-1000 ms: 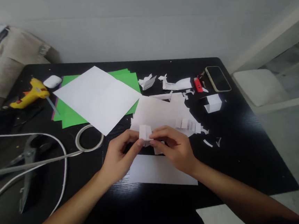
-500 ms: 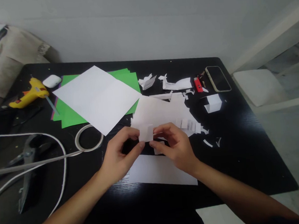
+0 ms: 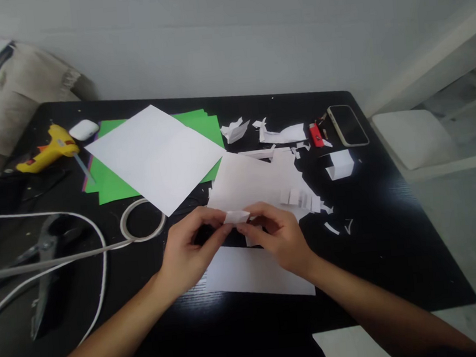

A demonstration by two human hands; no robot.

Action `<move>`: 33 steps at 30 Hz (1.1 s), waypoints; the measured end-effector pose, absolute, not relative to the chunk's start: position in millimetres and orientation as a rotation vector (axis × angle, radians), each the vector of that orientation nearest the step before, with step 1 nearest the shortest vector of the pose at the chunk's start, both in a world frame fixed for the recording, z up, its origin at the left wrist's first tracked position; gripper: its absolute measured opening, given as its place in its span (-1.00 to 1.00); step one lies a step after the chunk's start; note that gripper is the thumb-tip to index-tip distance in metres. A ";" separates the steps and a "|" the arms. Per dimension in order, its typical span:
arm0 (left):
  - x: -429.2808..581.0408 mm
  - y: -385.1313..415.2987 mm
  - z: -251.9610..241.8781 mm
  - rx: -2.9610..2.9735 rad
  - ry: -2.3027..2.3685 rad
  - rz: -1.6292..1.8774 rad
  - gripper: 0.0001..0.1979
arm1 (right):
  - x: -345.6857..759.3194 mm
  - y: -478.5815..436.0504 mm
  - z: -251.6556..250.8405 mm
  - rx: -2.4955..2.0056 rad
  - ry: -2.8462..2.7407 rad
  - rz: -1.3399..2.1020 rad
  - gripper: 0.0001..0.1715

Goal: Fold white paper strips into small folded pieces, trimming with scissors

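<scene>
Both hands meet over the middle of the black table (image 3: 393,242). My left hand (image 3: 190,252) and my right hand (image 3: 276,236) pinch the two ends of a small folded white paper piece (image 3: 236,217), held just above the table. Under the hands lies a white paper strip (image 3: 255,274). Behind them sits a larger white sheet with cut tabs (image 3: 259,182).
A big white sheet (image 3: 152,152) covers green paper (image 3: 109,184). Also here: a yellow glue gun (image 3: 46,149), a white earbud case (image 3: 83,129), pliers (image 3: 40,257), a white cable (image 3: 61,255), a tape ring (image 3: 141,220), paper scraps (image 3: 280,135), a red lighter (image 3: 315,134), a phone (image 3: 347,125), a small paper box (image 3: 339,164).
The small paper piece stood upright as a flat square half a second ago; now it is folded down into a narrow, flatter shape between my fingertips. My hands stayed in place.
</scene>
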State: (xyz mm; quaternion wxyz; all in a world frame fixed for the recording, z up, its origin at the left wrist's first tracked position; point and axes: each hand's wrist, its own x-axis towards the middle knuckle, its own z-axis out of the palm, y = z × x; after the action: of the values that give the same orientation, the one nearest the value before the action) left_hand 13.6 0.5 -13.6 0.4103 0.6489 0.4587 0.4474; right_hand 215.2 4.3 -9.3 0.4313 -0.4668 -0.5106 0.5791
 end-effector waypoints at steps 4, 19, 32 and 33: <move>14.1 0.5 -12.9 1.649 1.149 1.128 -0.90 | 215.3 3.0 -5.8 -1.211 -1.275 1.443 -0.87; 14.6 0.6 -8.1 1.675 1.065 1.109 -0.86 | 215.0 0.6 -6.1 -1.152 -1.213 1.453 -0.91; 11.3 4.3 -2.2 1.745 0.968 1.118 -0.76 | 220.0 1.6 -6.5 -1.006 -1.235 1.523 -0.83; 11.3 4.3 -1.8 1.746 0.964 1.118 -0.75 | 220.2 1.4 -6.8 -1.001 -1.232 1.526 -0.82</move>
State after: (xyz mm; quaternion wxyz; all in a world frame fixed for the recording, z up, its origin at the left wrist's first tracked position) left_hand 11.3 4.3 -1.8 0.4147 0.6948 0.3836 0.4451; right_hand 220.2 1.4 -6.8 0.4526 -0.4051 -0.4990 0.6181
